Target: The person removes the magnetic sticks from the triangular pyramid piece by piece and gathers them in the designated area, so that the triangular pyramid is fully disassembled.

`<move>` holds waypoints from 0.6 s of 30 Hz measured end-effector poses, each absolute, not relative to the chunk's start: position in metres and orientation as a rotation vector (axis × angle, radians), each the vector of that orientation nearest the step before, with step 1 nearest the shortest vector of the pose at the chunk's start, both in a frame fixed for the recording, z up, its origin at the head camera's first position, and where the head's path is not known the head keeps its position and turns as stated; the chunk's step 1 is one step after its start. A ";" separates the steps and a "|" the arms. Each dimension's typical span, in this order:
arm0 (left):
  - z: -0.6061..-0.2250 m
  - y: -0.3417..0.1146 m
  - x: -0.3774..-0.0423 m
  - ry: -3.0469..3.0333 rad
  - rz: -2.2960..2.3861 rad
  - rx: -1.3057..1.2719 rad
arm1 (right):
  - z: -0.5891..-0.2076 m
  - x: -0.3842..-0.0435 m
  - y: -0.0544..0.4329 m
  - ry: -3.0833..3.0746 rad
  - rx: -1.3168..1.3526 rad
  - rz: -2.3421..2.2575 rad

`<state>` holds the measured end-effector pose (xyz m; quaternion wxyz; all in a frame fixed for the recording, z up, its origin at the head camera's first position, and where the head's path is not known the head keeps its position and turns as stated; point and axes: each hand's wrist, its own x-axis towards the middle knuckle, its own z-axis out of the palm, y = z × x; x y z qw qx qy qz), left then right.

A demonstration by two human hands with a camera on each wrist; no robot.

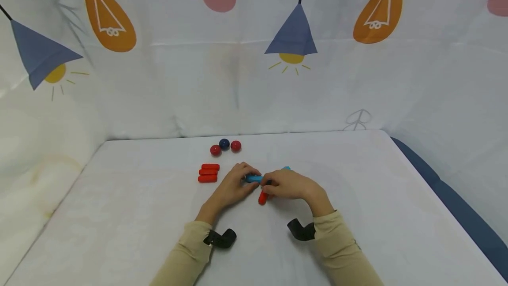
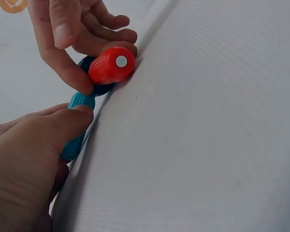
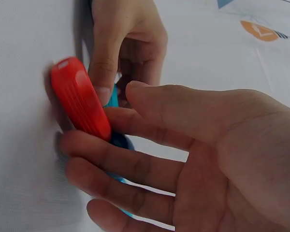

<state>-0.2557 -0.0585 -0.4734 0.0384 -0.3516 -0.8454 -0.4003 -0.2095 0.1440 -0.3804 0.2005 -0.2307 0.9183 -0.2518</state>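
My left hand [image 1: 235, 185] pinches a light blue ridged rod [image 2: 81, 100] between thumb and fingers, low over the white table. At the rod's right end sits a dark blue ball [image 2: 105, 90], partly hidden by fingers. A red ridged rod [image 3: 81, 99] with a pale dot on its end slants from the ball toward me. My right hand [image 1: 293, 184] reaches over the ball, its loosely spread fingers touching the red rod and its thumb standing apart. Beyond it, the tip of more light blue [image 1: 286, 168] shows; the hand hides the rest.
Three red rods [image 1: 208, 172] lie side by side left of my hands. Farther back are two red balls [image 1: 236, 146] and a dark blue ball [image 1: 224, 144]. A white printed cloth [image 1: 190, 87] rises behind the table [image 1: 131, 215]. Black curved pieces [image 1: 300, 230] stick out from both wrists.
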 end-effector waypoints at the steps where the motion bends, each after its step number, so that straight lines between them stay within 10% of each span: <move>1: -0.473 -0.059 -0.256 -2.592 -1.243 -1.067 | -0.381 -0.210 0.144 2.578 -0.636 -0.689; 18: -0.475 -0.060 -0.258 -2.557 -1.349 -1.012 | -0.390 -0.221 0.158 2.684 -0.587 -0.677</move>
